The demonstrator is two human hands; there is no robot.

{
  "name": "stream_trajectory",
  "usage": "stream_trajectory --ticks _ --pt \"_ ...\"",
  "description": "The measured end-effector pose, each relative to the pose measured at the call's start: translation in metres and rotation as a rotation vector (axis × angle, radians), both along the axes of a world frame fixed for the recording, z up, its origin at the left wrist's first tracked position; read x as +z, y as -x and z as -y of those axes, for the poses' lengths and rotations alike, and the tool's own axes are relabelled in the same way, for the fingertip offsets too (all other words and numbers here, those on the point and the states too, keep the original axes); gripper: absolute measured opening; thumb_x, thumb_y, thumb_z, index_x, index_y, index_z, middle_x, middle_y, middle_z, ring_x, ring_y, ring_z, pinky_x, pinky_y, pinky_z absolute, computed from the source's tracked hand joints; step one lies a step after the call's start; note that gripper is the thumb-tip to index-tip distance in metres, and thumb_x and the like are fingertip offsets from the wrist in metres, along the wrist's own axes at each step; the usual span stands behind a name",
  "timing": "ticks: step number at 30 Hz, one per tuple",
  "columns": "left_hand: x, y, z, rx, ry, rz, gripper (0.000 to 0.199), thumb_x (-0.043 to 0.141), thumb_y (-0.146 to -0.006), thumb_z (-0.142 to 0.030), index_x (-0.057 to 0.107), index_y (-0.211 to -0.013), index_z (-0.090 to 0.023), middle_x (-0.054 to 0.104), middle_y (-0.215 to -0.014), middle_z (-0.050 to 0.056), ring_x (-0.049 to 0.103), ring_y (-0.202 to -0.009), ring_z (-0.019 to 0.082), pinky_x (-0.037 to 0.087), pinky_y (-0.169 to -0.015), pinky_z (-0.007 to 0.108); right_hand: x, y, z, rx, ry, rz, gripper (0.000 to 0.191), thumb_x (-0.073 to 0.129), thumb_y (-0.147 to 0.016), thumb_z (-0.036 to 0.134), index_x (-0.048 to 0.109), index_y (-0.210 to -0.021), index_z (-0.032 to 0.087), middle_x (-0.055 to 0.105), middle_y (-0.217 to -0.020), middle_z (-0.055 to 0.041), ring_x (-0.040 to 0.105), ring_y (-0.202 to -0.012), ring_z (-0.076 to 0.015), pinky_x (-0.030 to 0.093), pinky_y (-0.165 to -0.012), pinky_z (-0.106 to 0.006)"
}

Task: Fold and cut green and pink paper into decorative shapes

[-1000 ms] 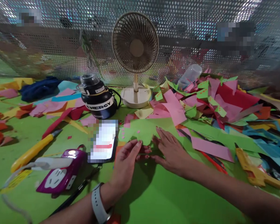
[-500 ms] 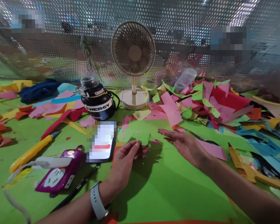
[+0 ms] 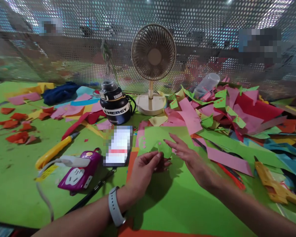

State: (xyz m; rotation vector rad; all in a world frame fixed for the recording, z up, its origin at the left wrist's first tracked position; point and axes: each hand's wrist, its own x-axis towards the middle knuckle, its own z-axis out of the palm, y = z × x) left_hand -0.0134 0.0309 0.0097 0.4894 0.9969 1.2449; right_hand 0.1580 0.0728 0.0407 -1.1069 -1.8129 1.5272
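A small green paper piece (image 3: 164, 148) with a pink dot on it is pinched between the thumb and fingers of my left hand (image 3: 148, 166), which wears a white watch band on its wrist. Just right of that piece, my right hand (image 3: 187, 154) hovers with its fingers stretched out and apart, holding nothing. Under both hands lie large green sheets (image 3: 187, 194), with orange paper (image 3: 132, 164) showing at their left edge. Several pink dots (image 3: 144, 142) sit on the green just beyond my left hand.
A phone (image 3: 118, 144), purple power adapter (image 3: 80, 171) and yellow cutter (image 3: 55, 151) lie left. Behind stand a black bottle (image 3: 115, 107) and a fan (image 3: 153, 56). Paper scraps (image 3: 236, 108), scissors (image 3: 233, 174) and a yellow glue gun (image 3: 273, 184) are at right.
The view has shifted left, so things appear farther right. My right hand has come closer to the green piece, which is now more tilted in my left fingers.
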Motion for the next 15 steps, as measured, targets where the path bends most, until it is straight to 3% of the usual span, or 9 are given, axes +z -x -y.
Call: stream_trajectory --ticks 5,8,10,12,15 --pt "0.001 0.001 0.000 -0.042 -0.044 0.041 0.032 0.086 -0.061 -0.039 0.073 -0.078 -0.015 0.073 -0.065 0.003 0.068 -0.060 0.015 0.053 -0.062 0.025 0.005 0.009 0.006 0.070 -0.206 0.209 0.054 0.042 -0.092 0.053 0.043 -0.142 0.034 0.007 -0.161 0.0052 -0.004 -0.147 -0.0278 0.006 -0.116 -0.056" --pt "0.001 0.001 0.001 -0.040 -0.058 0.034 0.028 0.084 -0.064 -0.037 0.073 -0.078 -0.016 0.072 -0.064 0.002 0.066 -0.058 0.013 0.053 -0.060 0.024 0.002 0.009 0.007 0.082 -0.334 0.235 0.052 0.043 -0.093 0.050 0.043 -0.142 0.033 0.010 -0.161 0.0032 -0.002 -0.147 -0.0279 0.006 -0.116 -0.057" --pt "0.001 0.000 0.002 -0.037 -0.047 0.009 0.027 0.083 -0.065 -0.038 0.072 -0.078 -0.016 0.072 -0.066 0.002 0.067 -0.060 0.015 0.053 -0.062 0.027 -0.001 0.009 0.005 0.012 -0.400 0.215 0.052 0.046 -0.092 0.048 0.046 -0.141 0.032 0.016 -0.160 0.0000 0.003 -0.147 -0.0278 0.008 -0.116 -0.057" --pt "0.002 -0.001 0.002 -0.039 -0.038 -0.025 0.028 0.081 -0.066 -0.039 0.071 -0.078 -0.016 0.073 -0.069 0.004 0.069 -0.064 0.018 0.054 -0.064 0.030 -0.003 0.008 0.002 -0.089 -0.362 0.174 0.051 0.051 -0.091 0.046 0.047 -0.140 0.030 0.025 -0.157 -0.0040 0.016 -0.145 -0.0273 0.015 -0.116 -0.055" --pt "0.003 -0.001 0.003 -0.055 -0.061 -0.070 0.026 0.079 -0.069 -0.039 0.071 -0.080 -0.017 0.073 -0.071 0.005 0.070 -0.066 0.019 0.055 -0.064 0.031 -0.005 0.008 -0.004 -0.157 -0.070 0.050 0.049 0.053 -0.091 0.044 0.050 -0.136 0.025 0.048 -0.142 -0.0103 0.043 -0.131 -0.0255 0.033 -0.110 -0.050"
